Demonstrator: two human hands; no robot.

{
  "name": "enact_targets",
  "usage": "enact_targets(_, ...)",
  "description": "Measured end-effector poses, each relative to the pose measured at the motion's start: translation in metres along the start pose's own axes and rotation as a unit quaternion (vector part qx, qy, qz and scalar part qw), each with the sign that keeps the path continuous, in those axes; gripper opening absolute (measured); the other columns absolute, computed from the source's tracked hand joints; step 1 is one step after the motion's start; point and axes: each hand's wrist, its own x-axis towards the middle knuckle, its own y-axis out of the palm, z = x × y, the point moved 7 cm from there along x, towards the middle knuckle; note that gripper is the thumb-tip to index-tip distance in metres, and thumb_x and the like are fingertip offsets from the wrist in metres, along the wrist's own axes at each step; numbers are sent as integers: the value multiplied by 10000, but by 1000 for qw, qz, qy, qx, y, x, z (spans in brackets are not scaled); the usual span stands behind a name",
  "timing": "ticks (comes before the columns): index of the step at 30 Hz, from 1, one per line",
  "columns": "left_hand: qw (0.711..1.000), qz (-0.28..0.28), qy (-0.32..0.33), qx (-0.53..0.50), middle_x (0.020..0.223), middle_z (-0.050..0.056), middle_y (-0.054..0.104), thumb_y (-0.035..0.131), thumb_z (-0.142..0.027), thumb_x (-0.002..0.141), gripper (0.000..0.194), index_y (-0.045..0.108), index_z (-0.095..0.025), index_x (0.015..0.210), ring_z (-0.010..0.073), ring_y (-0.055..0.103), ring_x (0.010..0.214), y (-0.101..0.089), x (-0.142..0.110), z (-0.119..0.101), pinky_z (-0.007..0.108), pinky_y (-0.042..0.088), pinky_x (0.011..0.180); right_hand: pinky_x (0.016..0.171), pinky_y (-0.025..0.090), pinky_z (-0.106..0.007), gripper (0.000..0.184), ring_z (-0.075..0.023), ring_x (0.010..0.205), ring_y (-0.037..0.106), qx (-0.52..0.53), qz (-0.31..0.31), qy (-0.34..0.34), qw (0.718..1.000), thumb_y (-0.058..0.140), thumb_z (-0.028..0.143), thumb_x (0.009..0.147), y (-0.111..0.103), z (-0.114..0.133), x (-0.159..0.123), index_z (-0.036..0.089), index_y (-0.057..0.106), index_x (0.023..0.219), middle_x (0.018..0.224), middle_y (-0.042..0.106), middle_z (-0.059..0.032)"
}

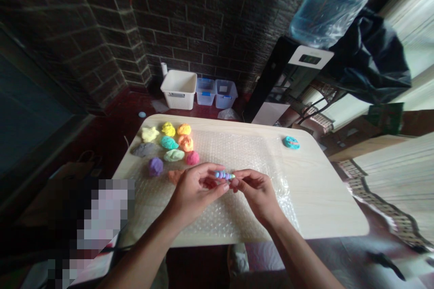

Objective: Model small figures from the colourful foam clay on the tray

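Note:
Between my two hands, above the bubble wrap (237,216), is a short row of small blue, purple and yellow-green clay balls (224,175). My left hand (200,185) closes its thumb and fingers around the row's left end. At the right end, my right hand (254,187) pinches near the yellow-green ball with thumb and forefinger. An orange-brown clay lump (175,176) lies beside my left hand, partly covered by it. Left of it sits a purple clay lump (156,167), and a pink one (192,157) lies just beyond my left hand.
More clay lumps in yellow, orange, teal (168,142), pale green and grey (143,149) cluster at the table's far left. A teal clay piece with a pinkish strip (291,142) lies far right. Beyond the table (325,189) stand a white bin (179,92), clear boxes and a water dispenser (288,76).

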Motion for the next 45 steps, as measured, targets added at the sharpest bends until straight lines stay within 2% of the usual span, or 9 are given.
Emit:
enact_targets(5,1000,3,-9,19,987,117,835,833,-333,844,417,734,-165,1214,265,806,932,0,0,1,356,625,808,670,517,-244,240,-111,660,651,79,3,52,996,999,345,722,3,-6,0,206,865,864,761,788,-17)
enact_targets(10,1000,-17,-2,9,998,100,814,798,-331,877,415,702,-171,1248,243,781,952,-4,1,2,344,593,831,659,517,-227,220,-109,675,666,127,-1,92,988,997,300,725,0,-9,1,221,844,862,770,777,3)
enact_targets(14,998,-52,-22,-24,875,62,778,784,-364,877,353,732,-160,1161,214,755,817,-11,2,-1,312,585,732,668,531,-256,258,-127,686,669,123,-14,97,988,998,293,719,-6,-12,2,237,856,927,825,797,-11)
enact_targets(16,997,-64,-29,-27,818,44,757,782,-369,868,313,749,-157,1096,195,733,741,-12,2,-3,290,569,673,684,531,-267,265,-134,702,665,111,-18,91,989,997,301,719,-7,-12,2,228,865,938,824,796,-21)
enact_targets(18,997,-63,-23,-28,837,52,767,787,-373,868,290,755,-157,1058,193,736,747,-11,2,-5,282,570,668,694,518,-265,248,-129,705,648,99,-19,75,992,992,309,726,-6,-10,1,221,869,922,799,784,-19)
enact_targets(23,999,-23,20,-29,979,92,822,833,-359,861,309,768,-171,1097,233,786,897,-2,0,-5,334,631,812,705,499,-288,244,-135,696,622,52,-4,27,998,983,344,735,-1,-2,0,238,871,924,759,771,-10)
enact_targets(27,999,-19,37,-10,1034,104,838,810,-363,900,250,794,-169,1058,241,798,931,-2,-1,-6,340,640,843,695,506,-304,217,-153,712,636,21,3,8,1000,963,343,762,-1,-3,-1,246,873,934,803,789,-28)
enact_targets(39,999,-21,29,-3,967,104,860,821,-309,867,211,834,-158,1014,245,814,866,-2,1,-12,339,661,801,689,540,-301,203,-155,715,661,6,3,-3,1000,963,337,762,-3,0,-3,254,880,927,826,817,-38)
enact_targets(45,999,-22,25,10,990,110,853,823,-331,865,241,831,-156,1031,247,805,891,-3,1,-7,347,650,828,695,545,-316,211,-163,721,662,3,2,-1,1000,962,348,765,-5,-3,-2,257,880,936,832,817,-41)
